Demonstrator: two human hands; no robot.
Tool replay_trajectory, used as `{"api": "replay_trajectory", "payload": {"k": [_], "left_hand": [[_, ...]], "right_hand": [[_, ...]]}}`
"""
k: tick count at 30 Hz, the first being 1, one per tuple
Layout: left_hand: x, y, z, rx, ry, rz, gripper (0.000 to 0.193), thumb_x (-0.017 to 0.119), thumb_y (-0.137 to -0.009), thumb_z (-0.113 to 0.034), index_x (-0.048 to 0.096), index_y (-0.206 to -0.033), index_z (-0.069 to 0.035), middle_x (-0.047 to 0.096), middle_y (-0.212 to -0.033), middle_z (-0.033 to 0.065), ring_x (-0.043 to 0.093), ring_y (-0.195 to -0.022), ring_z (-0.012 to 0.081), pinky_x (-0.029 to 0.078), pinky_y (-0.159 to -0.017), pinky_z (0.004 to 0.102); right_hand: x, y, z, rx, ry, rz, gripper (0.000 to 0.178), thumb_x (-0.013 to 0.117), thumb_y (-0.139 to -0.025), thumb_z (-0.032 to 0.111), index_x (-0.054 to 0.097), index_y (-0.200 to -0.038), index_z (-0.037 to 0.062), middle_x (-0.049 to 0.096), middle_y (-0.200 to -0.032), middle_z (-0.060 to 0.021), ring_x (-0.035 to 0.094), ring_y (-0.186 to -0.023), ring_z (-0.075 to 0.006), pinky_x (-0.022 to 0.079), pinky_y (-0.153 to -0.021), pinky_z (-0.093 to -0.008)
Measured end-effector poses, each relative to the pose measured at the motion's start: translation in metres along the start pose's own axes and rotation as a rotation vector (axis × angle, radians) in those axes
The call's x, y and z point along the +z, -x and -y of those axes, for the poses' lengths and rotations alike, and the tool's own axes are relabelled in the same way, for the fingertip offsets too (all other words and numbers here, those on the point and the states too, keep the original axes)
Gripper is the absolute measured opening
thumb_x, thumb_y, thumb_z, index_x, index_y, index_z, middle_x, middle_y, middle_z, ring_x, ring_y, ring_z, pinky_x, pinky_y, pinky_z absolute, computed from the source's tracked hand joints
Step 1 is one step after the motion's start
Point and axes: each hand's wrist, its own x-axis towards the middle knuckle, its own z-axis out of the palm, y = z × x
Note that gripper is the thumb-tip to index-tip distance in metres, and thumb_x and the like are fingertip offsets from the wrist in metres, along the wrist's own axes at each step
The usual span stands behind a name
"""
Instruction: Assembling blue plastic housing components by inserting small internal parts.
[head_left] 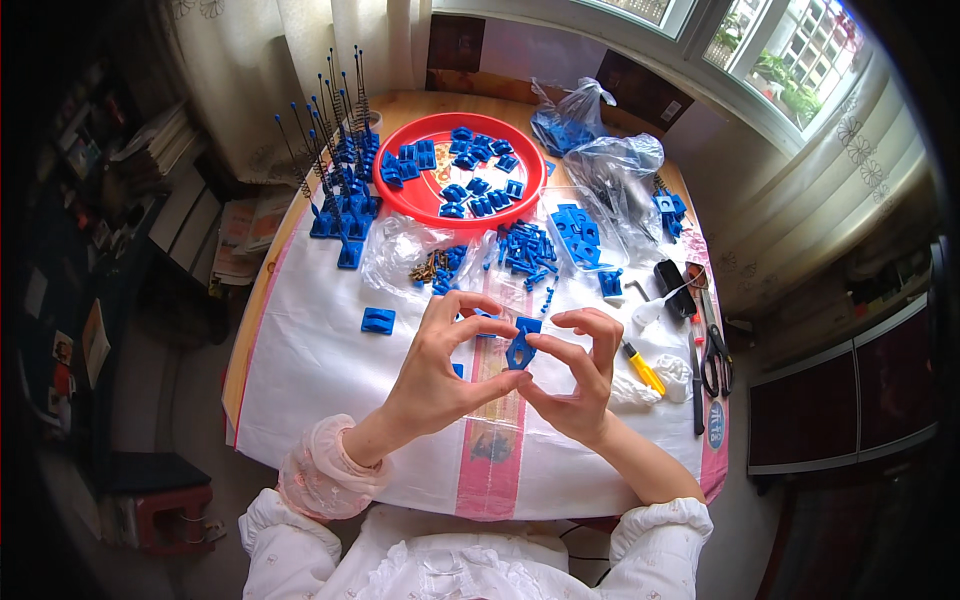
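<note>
- Lying between left hand (440, 358) and right hand (577, 372), the blue piece (521, 345) is pinched by both sets of fingertips.
- Its long axis is pointed roughly forward.

Hands: 2, bare, left hand (435, 365) and right hand (577, 378); nail detail too small to tell
Left sleeve (285, 560): white, loose, puffy, cuff gathered into a soft ruffle
Left forearm band (322, 475): 1, pale pink, scrunched light fabric, bunched all round, between white cuff and wrist
Right sleeve (660, 555): white, loose, same cut, gathered ruffle cuff sitting well back from wrist
Right forearm (645, 462): bare, cuff to wrist
Garment front (430, 572): white, frilly ruffles down the middle
Sleeve print: small faint motifs, too small to make out
</note>
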Motion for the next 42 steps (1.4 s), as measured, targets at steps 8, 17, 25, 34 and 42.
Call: {"api": "replay_trajectory", "payload": {"k": [8,17,25,34,42], "left_hand": [[0.0,0.002,0.004,-0.029,0.126,0.041,0.033,0.083,-0.074,-0.022,0.071,-0.101,-0.01,0.057,-0.119,0.0094,0.051,-0.117,0.0263,0.04,-0.101,0.0383],[-0.002,0.003,0.022,-0.185,0.592,0.319,0.032,0.075,-0.084,-0.028,0.072,-0.107,-0.006,0.054,-0.129,0.0106,0.049,-0.126,0.0246,0.036,-0.107,0.0405],[-0.001,0.004,0.028,-0.229,0.721,0.369,0.033,0.074,-0.084,-0.029,0.072,-0.108,-0.005,0.05,-0.134,0.0125,0.045,-0.13,0.0257,0.036,-0.107,0.0407],[-0.011,-0.002,0.021,-0.226,0.59,0.376,0.035,0.071,-0.088,-0.03,0.07,-0.109,-0.002,0.053,-0.13,0.0135,0.052,-0.119,0.0227,0.043,-0.097,0.0381],[-0.04,0.019,0.04,-0.451,-0.475,0.23,0.035,0.068,-0.089,-0.031,0.067,-0.087,0.003,0.067,-0.075,0.02,0.068,-0.074,0.0355,0.053,-0.067,0.0403]], "right_hand": [[-0.002,0.0,-0.003,-0.064,0.021,0.004,0.05,0.086,-0.061,0.015,0.07,-0.109,0.0164,0.055,-0.116,-0.007,0.048,-0.111,-0.0288,0.04,-0.094,-0.0407],[-0.013,-0.011,-0.001,-0.129,-0.008,0.068,0.048,0.09,-0.057,0.02,0.073,-0.102,0.0154,0.055,-0.115,-0.0054,0.048,-0.11,-0.0279,0.04,-0.093,-0.0395],[-0.018,-0.019,0.002,-0.102,-0.062,0.157,0.049,0.091,-0.057,0.019,0.073,-0.102,0.0159,0.055,-0.115,-0.0049,0.047,-0.112,-0.0272,0.039,-0.095,-0.0398],[-0.021,-0.02,0.003,-0.058,-0.044,0.163,0.05,0.09,-0.055,0.016,0.072,-0.101,0.0158,0.055,-0.114,-0.0058,0.047,-0.112,-0.0275,0.038,-0.096,-0.0408],[-0.035,-0.032,0.009,-0.039,0.029,0.131,0.049,0.092,-0.054,0.016,0.071,-0.099,0.0163,0.055,-0.115,-0.0065,0.048,-0.11,-0.0272,0.038,-0.09,-0.0405]]}}
